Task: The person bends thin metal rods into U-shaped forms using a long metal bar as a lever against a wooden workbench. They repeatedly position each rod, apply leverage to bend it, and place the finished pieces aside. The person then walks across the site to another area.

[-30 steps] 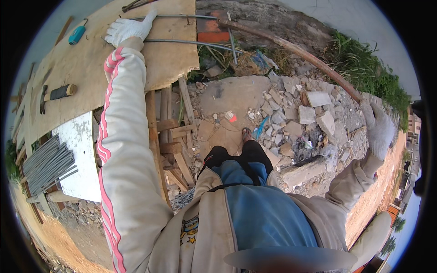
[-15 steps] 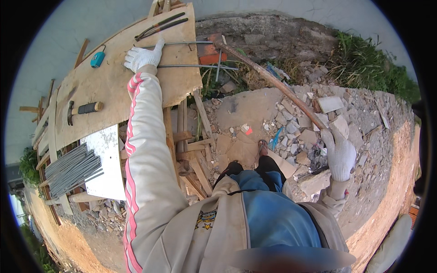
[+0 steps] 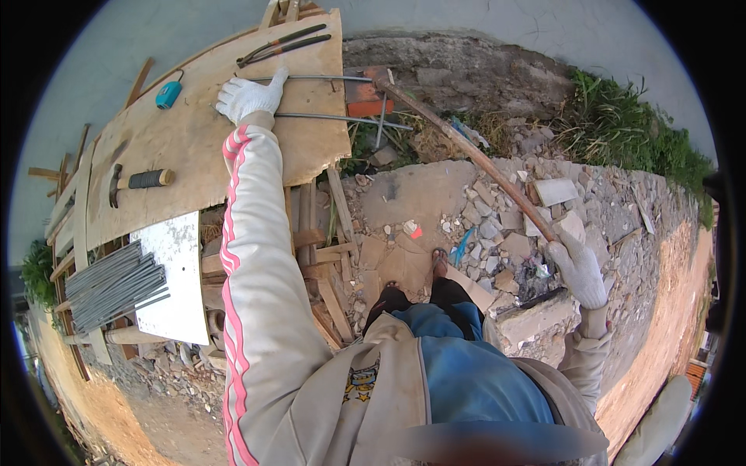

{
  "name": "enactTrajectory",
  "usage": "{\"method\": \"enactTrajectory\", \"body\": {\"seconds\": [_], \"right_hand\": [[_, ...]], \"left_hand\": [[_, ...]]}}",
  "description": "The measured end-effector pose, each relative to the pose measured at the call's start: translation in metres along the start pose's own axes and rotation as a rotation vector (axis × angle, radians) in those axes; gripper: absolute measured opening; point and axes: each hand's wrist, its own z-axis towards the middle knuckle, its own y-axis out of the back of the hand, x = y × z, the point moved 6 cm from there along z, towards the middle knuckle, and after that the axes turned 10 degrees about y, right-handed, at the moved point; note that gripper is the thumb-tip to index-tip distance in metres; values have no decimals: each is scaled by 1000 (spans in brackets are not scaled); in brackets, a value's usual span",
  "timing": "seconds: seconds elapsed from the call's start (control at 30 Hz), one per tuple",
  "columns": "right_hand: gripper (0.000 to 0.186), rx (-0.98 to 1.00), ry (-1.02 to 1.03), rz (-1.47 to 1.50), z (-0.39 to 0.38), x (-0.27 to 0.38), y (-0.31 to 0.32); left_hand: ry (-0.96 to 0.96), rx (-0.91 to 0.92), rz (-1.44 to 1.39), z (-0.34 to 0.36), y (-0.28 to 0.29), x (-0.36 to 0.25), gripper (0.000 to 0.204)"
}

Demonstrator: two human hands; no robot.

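Left arm stretched forward, a worker's gloved left hand [image 3: 250, 99] lies palm down on a plywood sheet [image 3: 198, 147], thumb spread wide from the fingers; its underside is hidden, so whether it grips cannot be told. Two rods [image 3: 342, 118] run rightward from that hand, past the sheet's right edge toward a brick [image 3: 365, 101]. The gloved right hand [image 3: 579, 272], lower and well to the right, closes around the near end of a rusty bar [image 3: 474, 152], which slants forward and left to the brick. Pliers [image 3: 284, 45] lie just beyond the left hand, a tape measure [image 3: 168, 95] to its left, a hammer [image 3: 144, 179] nearer the body. Nearer still, a white panel [image 3: 185, 287] bears a rod bundle [image 3: 116, 283]. The sheet's ragged near edge ends right of the left sleeve; between the hands, open ground gives way to rubble [image 3: 489, 225] beneath the bar.
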Motion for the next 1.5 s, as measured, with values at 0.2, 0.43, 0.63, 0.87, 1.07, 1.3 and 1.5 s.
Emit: {"method": "enactTrajectory", "body": {"seconds": [0.2, 0.43, 0.63, 0.87, 1.07, 1.3, 1.5], "right_hand": [[29, -81, 20, -105, -7, 5, -6], [31, -194, -31, -160, -22, 18, -17], [33, -209, -52, -220, -32, 29, -27], [35, -129, -188, -169, -35, 27, -35], [36, -120, -42, -259, -5, 2, 0], [28, -116, 29, 67, 38, -68, -15], [21, -86, 53, 315, 97, -112, -5]], "left_hand": [[0, -19, -28, -2, 1, 0, 134], [2, -6, -6, 0, -1, -1, 133], [-8, -21, -13, -1, 1, -2, 134], [-17, -45, 15, -2, 2, 0, 131], [-24, -110, -63, -2, -1, 5, 119], [-38, -230, -300, 1, 9, 19, 90], [46, -225, -413, -3, 15, 27, 70]]}}
